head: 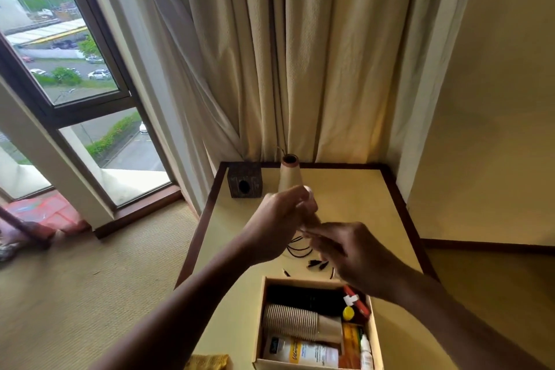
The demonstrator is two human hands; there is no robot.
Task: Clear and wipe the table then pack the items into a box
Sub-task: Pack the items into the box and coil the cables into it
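Above the middle of the cream table (360, 198), my left hand (279, 219) grips a small pale object that is blurred and hard to identify. My right hand (354, 252) is just to its right, fingers curled, pinching the lower end of that object. Below the hands a thin black cable (295, 251) lies coiled on the table, with small dark pieces (318, 264) beside it. An open cardboard box (259, 321) stands at the table's near edge. It holds a stack of paper cups (291, 321), a tube (300, 351), small bottles and a red item.
A beige cone-shaped vase (289, 174) and a dark cube with a hole (244, 179) stand at the table's back left. A yellow cloth (207, 362) lies at the near left edge. Curtains hang behind; a window is to the left and a wall to the right.
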